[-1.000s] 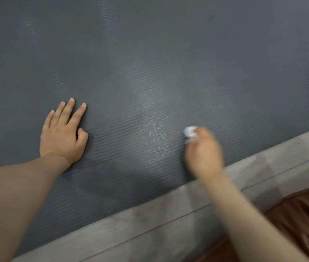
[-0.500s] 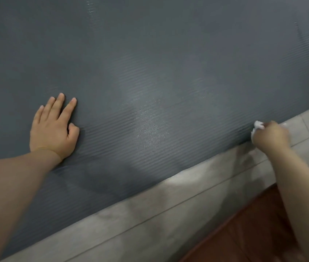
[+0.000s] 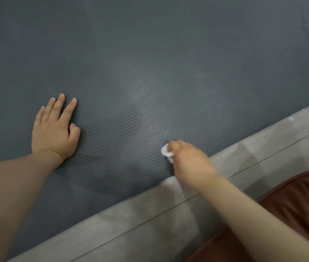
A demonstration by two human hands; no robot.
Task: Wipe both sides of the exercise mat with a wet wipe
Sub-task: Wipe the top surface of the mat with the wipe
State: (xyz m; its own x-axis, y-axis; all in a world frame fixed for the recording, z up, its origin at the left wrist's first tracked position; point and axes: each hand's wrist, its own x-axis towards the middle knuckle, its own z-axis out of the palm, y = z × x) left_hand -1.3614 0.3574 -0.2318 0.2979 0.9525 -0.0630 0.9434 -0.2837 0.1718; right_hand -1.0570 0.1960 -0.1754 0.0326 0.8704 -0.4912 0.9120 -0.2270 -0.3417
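Right hand [image 3: 189, 161]: curled around a small bunched white wet wipe [image 3: 166, 152], held against the exercise mat [image 3: 168, 63] just inside the mat's near edge. Only a small lobe of the wipe shows past the knuckles; the rest is hidden in the grip, and the fingers themselves are blurred, so how they lie around it cannot be made out.

Left hand [image 3: 55, 129]: flat on the mat, palm down, fingers straight and slightly fanned, thumb tucked in beside the palm. It sits well apart from the right hand, toward the left side of the view.

Exercise mat: dark grey, finely ribbed, lying flat on the floor [image 3: 150, 233] and filling most of the view. Its far, left and right edges are cut off by the frame. A paler sheen shows in the ribs between the two hands; whether that is moisture or light cannot be told.

Floor: pale grey tiles along the mat's near edge. A brown garment [image 3: 292, 205] shows at lower right, partly cut off.

Change from half a second ago: the right hand was then at the mat's edge far to the right; it has since travelled left and now lies closer to the left hand. The left hand keeps the same flat pose on the mat.
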